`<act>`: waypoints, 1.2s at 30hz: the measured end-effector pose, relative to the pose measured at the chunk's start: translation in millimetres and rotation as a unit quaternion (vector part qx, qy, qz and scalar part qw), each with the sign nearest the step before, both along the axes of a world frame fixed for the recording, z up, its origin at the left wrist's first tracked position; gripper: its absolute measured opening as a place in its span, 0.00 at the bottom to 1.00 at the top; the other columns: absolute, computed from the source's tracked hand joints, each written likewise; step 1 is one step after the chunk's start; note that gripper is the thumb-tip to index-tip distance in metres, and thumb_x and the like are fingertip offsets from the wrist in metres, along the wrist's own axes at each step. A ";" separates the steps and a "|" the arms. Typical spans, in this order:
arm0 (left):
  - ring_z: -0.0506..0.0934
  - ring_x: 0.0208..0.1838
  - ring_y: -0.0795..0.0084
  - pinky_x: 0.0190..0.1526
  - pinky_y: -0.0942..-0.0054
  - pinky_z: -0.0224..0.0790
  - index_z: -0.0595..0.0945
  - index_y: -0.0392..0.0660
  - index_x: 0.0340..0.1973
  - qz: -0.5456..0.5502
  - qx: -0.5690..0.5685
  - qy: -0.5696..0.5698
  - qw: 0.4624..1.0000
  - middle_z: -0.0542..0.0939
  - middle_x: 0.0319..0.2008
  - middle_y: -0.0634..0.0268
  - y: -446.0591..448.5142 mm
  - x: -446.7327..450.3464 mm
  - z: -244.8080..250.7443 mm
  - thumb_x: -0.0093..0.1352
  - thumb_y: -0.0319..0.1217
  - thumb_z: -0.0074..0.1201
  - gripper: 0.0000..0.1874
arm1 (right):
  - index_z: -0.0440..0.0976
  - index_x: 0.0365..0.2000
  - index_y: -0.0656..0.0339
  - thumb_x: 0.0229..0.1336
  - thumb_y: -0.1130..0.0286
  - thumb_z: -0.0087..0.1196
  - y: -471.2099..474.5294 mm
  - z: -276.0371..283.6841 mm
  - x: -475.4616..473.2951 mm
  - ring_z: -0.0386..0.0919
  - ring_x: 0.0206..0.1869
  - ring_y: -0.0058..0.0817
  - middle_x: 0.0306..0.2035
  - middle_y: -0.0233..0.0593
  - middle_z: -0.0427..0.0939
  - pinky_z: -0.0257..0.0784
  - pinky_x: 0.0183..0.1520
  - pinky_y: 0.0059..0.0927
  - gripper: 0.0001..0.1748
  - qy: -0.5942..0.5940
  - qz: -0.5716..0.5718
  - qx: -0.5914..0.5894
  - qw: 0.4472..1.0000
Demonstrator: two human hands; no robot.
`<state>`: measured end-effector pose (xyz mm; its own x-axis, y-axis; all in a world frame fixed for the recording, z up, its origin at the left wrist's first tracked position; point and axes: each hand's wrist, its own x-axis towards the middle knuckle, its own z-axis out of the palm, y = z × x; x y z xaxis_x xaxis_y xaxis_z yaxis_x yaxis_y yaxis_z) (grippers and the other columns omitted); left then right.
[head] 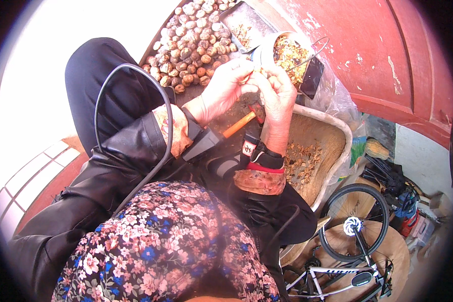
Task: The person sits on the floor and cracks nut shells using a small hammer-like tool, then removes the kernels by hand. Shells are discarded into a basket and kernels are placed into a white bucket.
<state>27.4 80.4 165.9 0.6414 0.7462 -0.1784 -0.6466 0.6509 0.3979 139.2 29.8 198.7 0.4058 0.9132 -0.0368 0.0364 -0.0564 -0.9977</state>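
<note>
My left hand [226, 85] and my right hand [276, 90] meet fingertip to fingertip above the floor. Their fingers pinch a small walnut piece [257, 69], mostly hidden and washed out by glare. Just beyond them a white bucket [265, 51] lies tilted towards me, holding yellowish walnut bits [290, 54]. Below the hands rests a hammer [239, 124] with an orange wooden handle and a red-marked head, partly covered by my right wrist. A heap of whole walnuts [190, 49] spreads ahead of my left hand.
A metal dustpan [249, 22] with some fragments lies beside the walnuts. Right of my arm stands a pale-rimmed tub [341, 128] with broken shells [302, 162]. A dark phone [312, 77] leans by the bucket, near a red door [373, 49]. A bicycle [353, 226] is at lower right.
</note>
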 end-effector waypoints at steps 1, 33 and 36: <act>0.75 0.38 0.74 0.40 0.74 0.72 0.74 0.38 0.36 0.004 0.008 0.007 1.000 0.75 0.31 0.64 -0.3 0.4 0.6 0.66 0.28 0.47 0.06 | 0.72 0.34 0.67 0.50 0.78 0.55 -0.1 -0.5 0.2 0.71 0.25 0.12 0.23 0.30 0.75 0.66 0.27 0.15 0.09 -0.001 -0.007 0.007 1.000; 0.75 0.33 0.76 0.36 0.81 0.71 0.75 0.36 0.38 0.024 -0.025 0.070 0.997 0.77 0.31 0.64 4.4 -0.3 -17.7 0.65 0.26 0.48 0.08 | 0.75 0.26 0.67 0.49 0.73 0.57 21.2 -3.2 17.8 0.69 0.25 0.13 0.21 0.28 0.75 0.64 0.28 0.17 0.06 -0.112 0.065 -0.121 0.984; 0.76 0.34 0.73 0.39 0.78 0.71 0.74 0.35 0.39 0.033 -0.051 0.048 0.997 0.77 0.33 0.61 8.9 -3.6 -18.0 0.67 0.30 0.46 0.11 | 0.75 0.25 0.67 0.49 0.73 0.57 31.3 -13.1 21.0 0.67 0.24 0.11 0.19 0.27 0.73 0.62 0.27 0.17 0.06 -0.117 0.002 -0.097 0.988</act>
<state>23.8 89.4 147.9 0.5677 0.7611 -0.3137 -0.6520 0.6483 0.3932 160.2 61.0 185.7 0.4196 0.9001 -0.1174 0.2655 -0.2454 -0.9323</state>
